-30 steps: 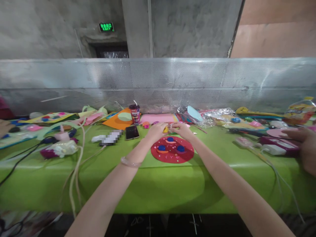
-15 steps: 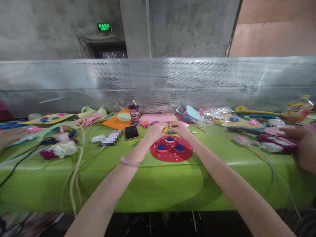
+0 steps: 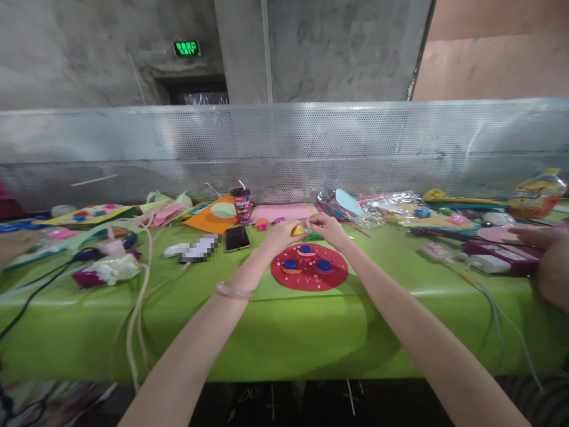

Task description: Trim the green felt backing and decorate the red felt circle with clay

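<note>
My left hand (image 3: 281, 236) is closed around a small yellow lump of modelling clay (image 3: 297, 229), above the far edge of a red paper disc. Close beside it, my right hand (image 3: 326, 229) has its fingers pinched together near the lump; whatever is between them is too small to make out. Below both hands lies the red disc (image 3: 306, 280), decorated with blue round pieces, orange and purple curved strips and small pale dots. A bit of green (image 3: 315, 236) shows just under my right hand.
A phone (image 3: 237, 238) and a lidded cup (image 3: 241, 204) stand left of my hands. Pink paper (image 3: 284, 213) and clear plastic wrapping (image 3: 391, 207) lie behind. Cables (image 3: 143, 296) trail off the left front edge. At right are a purple box (image 3: 502, 258), a bottle (image 3: 537, 196) and another person's hand (image 3: 549, 249).
My right hand has shifted slightly away from the yellow clay, opening a small gap between my hands. More of the lump shows. The red disc stays in place.
</note>
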The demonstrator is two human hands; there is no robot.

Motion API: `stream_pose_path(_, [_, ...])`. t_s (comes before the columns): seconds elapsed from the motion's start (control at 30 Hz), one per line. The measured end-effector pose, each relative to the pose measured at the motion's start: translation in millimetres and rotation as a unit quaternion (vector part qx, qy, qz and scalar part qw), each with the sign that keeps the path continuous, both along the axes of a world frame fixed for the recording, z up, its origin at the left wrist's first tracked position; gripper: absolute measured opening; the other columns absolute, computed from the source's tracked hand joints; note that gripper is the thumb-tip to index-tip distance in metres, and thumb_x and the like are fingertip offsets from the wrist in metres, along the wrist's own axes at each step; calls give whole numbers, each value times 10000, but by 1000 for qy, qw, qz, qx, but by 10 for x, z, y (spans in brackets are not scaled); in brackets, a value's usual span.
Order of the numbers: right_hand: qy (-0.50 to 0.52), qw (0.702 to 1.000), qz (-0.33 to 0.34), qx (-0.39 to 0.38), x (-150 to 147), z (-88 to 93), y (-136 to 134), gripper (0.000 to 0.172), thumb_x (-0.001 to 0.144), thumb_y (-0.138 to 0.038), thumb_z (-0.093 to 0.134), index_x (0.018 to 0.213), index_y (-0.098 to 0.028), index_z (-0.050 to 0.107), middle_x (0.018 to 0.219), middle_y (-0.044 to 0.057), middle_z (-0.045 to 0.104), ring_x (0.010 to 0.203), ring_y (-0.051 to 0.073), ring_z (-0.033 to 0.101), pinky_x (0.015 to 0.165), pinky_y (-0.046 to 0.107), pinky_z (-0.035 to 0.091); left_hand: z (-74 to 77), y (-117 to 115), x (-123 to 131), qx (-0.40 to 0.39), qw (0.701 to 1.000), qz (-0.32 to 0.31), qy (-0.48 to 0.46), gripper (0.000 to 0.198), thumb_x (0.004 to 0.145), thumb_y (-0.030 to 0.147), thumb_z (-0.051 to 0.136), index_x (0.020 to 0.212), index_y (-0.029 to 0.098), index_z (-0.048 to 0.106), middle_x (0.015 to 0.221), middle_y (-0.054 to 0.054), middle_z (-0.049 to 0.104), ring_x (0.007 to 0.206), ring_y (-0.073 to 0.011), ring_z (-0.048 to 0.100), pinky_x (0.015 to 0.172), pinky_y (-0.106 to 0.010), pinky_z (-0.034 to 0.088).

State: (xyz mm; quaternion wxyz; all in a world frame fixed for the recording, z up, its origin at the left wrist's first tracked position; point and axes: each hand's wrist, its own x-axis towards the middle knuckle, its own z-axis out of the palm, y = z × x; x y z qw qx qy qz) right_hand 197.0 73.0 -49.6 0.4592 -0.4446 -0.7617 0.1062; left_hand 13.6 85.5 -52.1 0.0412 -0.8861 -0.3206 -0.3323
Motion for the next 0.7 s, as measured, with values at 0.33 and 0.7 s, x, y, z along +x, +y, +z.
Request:
stream_pose_path(0.33, [106,991,30,-73,17,-3,9,203,885,-295,537,1003,-133,566,961,44,596,812,155,594,711,343,513,-8,47,-29,-32,999,9,3,307,885,345,497,1124,153,521,1082,-83,561,920,-187,569,798,-393,483])
stream_pose_path(0.7, [159,979,44,-118,119,28,4,206,883,-283,541,1023,-133,556,960,43,592,791,149,594,687,329,519,-60,149,-73,-37,999,29,8,292,883,345,500,1095,147,534,1061,-77,567,910,-185,571,793,-390,483])
